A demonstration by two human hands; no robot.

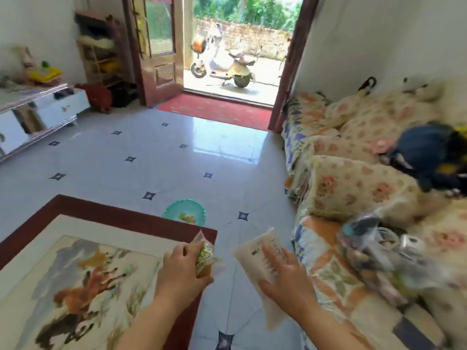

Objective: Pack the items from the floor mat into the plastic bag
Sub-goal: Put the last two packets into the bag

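My left hand (pixel 180 271) grips a small clear packet (pixel 205 257) with green and brown contents, held over the right corner of the floor mat (pixel 83 269), a horse picture with a dark red border. My right hand (pixel 285 276) holds a flat white packet (pixel 262 251) with dark print, above the tiled floor between mat and sofa. A clear plastic bag (pixel 371 246) with blurred things inside lies on the sofa seat, to the right of my right hand.
A teal bowl (pixel 184 212) sits on the tiles just beyond the mat. The floral sofa (pixel 353 183) runs along the right wall with a dark blue backpack (pixel 429 152) on it. A white cabinet (pixel 38 114) stands at left; an open door (pixel 227 59) is ahead.
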